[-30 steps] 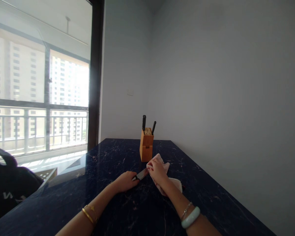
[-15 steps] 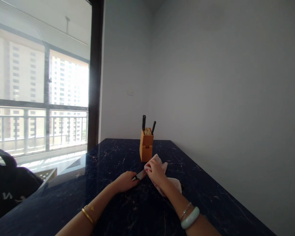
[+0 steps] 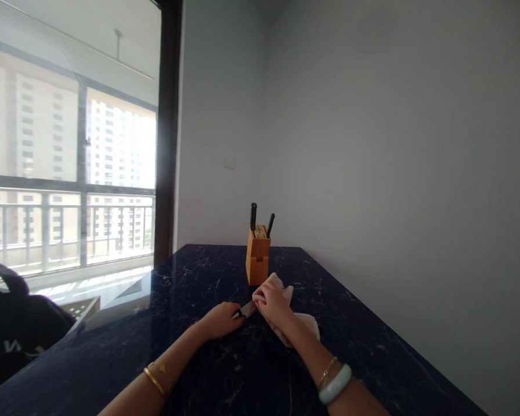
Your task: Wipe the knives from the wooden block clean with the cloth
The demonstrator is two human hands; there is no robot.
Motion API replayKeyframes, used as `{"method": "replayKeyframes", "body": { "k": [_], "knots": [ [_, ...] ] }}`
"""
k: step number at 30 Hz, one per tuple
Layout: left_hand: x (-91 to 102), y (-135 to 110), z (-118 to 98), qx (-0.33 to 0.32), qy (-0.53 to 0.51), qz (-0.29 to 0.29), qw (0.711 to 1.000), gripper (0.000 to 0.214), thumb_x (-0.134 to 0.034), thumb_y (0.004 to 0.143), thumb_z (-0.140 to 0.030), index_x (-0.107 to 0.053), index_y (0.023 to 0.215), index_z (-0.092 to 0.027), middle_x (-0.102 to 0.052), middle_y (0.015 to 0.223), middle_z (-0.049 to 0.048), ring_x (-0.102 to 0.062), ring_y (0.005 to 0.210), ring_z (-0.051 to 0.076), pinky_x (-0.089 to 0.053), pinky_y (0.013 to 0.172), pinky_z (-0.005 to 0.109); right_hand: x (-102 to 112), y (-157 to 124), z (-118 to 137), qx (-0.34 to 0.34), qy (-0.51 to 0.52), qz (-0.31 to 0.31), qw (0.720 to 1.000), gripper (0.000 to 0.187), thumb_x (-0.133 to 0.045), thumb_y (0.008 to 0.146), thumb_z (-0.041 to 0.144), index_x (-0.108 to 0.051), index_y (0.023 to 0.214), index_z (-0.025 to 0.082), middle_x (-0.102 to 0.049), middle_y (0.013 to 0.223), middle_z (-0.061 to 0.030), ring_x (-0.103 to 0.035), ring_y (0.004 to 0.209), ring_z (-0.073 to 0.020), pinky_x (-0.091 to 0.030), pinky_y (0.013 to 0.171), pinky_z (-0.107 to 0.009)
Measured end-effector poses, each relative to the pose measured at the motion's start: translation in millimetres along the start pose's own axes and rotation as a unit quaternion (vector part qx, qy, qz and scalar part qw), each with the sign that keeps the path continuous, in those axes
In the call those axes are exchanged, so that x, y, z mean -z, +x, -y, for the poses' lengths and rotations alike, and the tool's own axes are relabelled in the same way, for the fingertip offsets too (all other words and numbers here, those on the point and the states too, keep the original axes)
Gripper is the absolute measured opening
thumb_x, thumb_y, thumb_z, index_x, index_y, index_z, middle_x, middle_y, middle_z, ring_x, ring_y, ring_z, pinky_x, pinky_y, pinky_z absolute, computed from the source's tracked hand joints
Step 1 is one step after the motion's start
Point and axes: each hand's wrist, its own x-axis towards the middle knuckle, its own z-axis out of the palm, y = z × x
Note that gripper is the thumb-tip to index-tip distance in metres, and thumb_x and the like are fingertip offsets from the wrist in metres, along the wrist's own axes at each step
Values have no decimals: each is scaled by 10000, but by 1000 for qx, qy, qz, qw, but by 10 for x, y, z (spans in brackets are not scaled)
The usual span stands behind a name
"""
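My left hand [image 3: 223,319] is closed around the handle of a knife [image 3: 248,308], whose blade points up and to the right. A pale pink cloth [image 3: 281,284] is pinched in my right hand [image 3: 276,306], which presses it against the far end of the blade. The blade's tip is hidden by cloth and fingers. Part of the cloth hangs down and spreads on the table to the right of my wrist. Just beyond my hands stands a wooden knife block [image 3: 258,260] with black-handled knives [image 3: 253,216] in its slots.
The dark blue marbled table [image 3: 208,271] runs back toward a pale wall [image 3: 394,173]. A black bag [image 3: 21,329] sits at the left beyond the table edge, near a slatted-looking box [image 3: 84,312]. Large windows [image 3: 69,144] are on the left.
My right hand with the cloth has shifted slightly left along the blade, covering a little more of it. My left hand and the knife stay about where they were.
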Motion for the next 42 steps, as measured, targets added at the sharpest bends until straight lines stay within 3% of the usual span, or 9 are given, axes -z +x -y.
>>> {"method": "replayKeyframes", "body": {
  "k": [23,42],
  "knots": [
    [21,-16,-45,5,19,5,1000,301,-389,786,-397,-611,837,-200,-666,817,50,-613,736,197,-377,600,237,7,19,-8,-65,-26,-28,997,166,-478,630,27,-488,611,192,-529,760,-5,-513,754,-160,-361,682,-254],
    [25,-22,-43,5,21,5,1000,301,-387,793,-406,-600,833,-197,-666,841,59,-618,766,201,-389,623,242,18,29,-56,-67,-35,-45,996,149,-495,640,48,-519,654,194,-529,773,-14,-510,768,-178,-351,691,-273]
  ]
}}
